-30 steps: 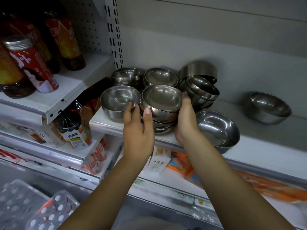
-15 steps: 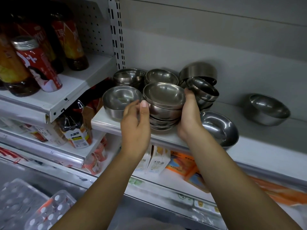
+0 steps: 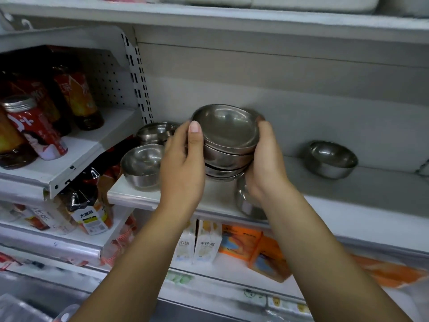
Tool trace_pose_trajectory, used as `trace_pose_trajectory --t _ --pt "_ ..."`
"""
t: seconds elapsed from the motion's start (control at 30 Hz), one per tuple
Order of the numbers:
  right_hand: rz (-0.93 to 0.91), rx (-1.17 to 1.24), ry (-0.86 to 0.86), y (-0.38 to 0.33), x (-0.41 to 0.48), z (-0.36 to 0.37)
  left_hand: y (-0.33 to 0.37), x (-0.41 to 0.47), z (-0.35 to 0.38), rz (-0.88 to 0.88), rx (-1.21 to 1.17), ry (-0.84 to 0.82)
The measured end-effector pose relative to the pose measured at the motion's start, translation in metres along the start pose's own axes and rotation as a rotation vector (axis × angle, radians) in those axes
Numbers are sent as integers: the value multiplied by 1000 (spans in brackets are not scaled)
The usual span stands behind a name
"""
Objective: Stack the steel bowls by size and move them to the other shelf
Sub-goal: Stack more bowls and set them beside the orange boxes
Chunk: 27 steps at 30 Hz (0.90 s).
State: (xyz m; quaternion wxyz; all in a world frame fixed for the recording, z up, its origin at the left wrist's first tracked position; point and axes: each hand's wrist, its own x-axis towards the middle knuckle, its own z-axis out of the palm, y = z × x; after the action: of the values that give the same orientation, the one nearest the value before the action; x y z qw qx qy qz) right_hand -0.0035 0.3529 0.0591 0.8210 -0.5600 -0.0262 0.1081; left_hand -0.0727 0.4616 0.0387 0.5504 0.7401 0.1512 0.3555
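Head camera looks at a white shelf that carries steel bowls. The stack of bowls sits at frame centre between both hands. The left hand curls round its nine o'clock side, thumb up against the top rim. The right hand cups the three o'clock side, fingers wrapped behind. About four bowls are nested there. The stack appears to hang clear of the shelf board rather than rest on it, though the hands hide its base.

By my reading the task is partway done: one stack is made and in hand, but not yet set on another shelf. Loose bowls remain:
- A single bowl sits at nine o'clock of the stack, near the shelf's front edge.
- A rear bowl, perhaps more than one, sits at ten o'clock behind it.
- A larger bowl sits at five o'clock, under the right wrist.
- A lone bowl sits well apart at three o'clock.

These would need sorting and carrying too. Which shelf is the goal I cannot tell.
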Motion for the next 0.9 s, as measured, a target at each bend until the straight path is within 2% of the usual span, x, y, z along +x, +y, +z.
trace_pose_trajectory --t 0.23,0.43,0.7,0.9 --pt "-34 -29 108 -56 -43 -95 53 -55 77 96 111 -57" --pt "-95 -220 335 -102 -97 -209 96 -134 167 174 109 -183" --pt "-124 -307 726 -125 -169 -362 137 -256 280 165 48 -464" --pt "-112 -236 859 -138 -212 -458 160 -327 343 167 5 -683"
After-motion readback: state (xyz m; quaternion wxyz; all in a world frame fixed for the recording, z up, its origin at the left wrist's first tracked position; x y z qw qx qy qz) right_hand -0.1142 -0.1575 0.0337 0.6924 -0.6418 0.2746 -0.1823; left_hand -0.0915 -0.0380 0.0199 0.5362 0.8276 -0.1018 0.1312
